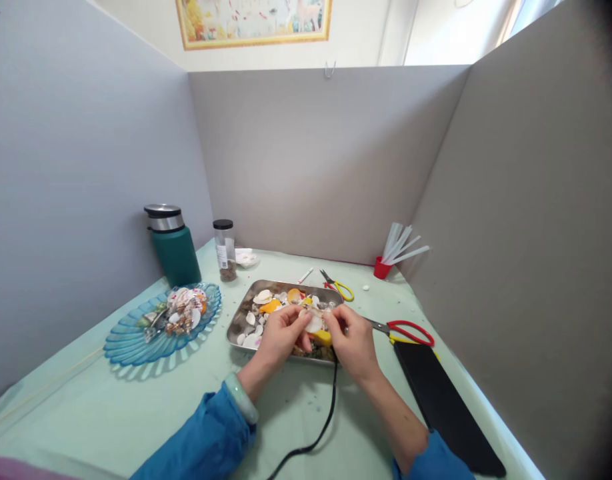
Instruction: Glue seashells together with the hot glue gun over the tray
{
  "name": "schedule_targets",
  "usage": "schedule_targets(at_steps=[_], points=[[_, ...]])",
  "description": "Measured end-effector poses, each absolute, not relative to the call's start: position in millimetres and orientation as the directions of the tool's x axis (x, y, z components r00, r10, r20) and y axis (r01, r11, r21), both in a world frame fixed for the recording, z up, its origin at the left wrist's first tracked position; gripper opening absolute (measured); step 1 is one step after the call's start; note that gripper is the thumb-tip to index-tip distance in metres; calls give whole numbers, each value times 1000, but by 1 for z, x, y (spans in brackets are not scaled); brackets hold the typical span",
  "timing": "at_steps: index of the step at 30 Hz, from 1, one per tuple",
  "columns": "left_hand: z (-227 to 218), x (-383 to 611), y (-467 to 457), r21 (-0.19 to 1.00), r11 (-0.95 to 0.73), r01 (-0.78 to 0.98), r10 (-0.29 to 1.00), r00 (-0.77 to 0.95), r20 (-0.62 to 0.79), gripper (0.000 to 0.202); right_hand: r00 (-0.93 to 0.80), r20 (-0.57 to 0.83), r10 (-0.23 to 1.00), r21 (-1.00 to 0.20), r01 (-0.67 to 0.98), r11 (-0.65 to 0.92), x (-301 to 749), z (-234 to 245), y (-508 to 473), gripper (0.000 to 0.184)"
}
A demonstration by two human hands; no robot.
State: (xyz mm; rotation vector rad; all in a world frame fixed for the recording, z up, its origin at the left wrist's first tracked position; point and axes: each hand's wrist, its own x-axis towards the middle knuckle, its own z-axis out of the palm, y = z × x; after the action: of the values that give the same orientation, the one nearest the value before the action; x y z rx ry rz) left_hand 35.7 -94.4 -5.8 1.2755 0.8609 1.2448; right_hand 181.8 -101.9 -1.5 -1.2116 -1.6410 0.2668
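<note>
1. Head view: your left hand [281,328] pinches one smooth, whitish shell [314,323] above one rectangular metal tray [240,313] of mixed shells.
2. Your right hand [355,337] has bent fingers near the shell's edge; whether they grip, I cannot tell.
3. One translucent blue, ribbed plate [126,343] at your left bears more shells.
4. Two metal-bladed scissors, one small pair [344,291], one larger [411,330], have looped handles.
</note>
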Motion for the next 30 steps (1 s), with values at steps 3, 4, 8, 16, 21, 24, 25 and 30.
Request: schedule_targets(at_steps=[3, 4, 8, 16, 21, 24, 25, 30], points=[[-6, 36, -94, 974, -132, -182, 970, 180, 165, 28, 42, 602, 798, -661, 587, 467, 181, -2, -103, 26], [-6, 36, -94, 975, -133, -179, 969, 181, 166, 28, 42, 602, 797, -658, 591, 466, 181, -3, -103, 27], [-7, 36, -93, 975, -138, -172, 969, 181, 169, 27, 49, 605, 795, -652, 603, 460, 180, -3, -103, 28], [-7, 36, -95, 976, -131, -175, 971, 178, 163, 29, 51, 616, 786, -637, 619, 459, 179, -3, -103, 27], [-7, 36, -94, 976, -133, -173, 971, 173, 163, 30, 53, 635, 771, -620, 630, 467, 178, -6, -103, 27], [-6, 37, -94, 979, -129, -161, 969, 189, 159, 30, 55, 640, 766, -614, 637, 467, 178, -8, -101, 27], [-6, 37, -93, 980, -126, -157, 968, 195, 156, 31, 57, 640, 766, -614, 637, 466, 178, -8, -101, 27], [-7, 37, -92, 979, -106, -176, 965, 218, 144, 34, 36, 657, 753, -589, 647, 483, 178, -10, -101, 24]])
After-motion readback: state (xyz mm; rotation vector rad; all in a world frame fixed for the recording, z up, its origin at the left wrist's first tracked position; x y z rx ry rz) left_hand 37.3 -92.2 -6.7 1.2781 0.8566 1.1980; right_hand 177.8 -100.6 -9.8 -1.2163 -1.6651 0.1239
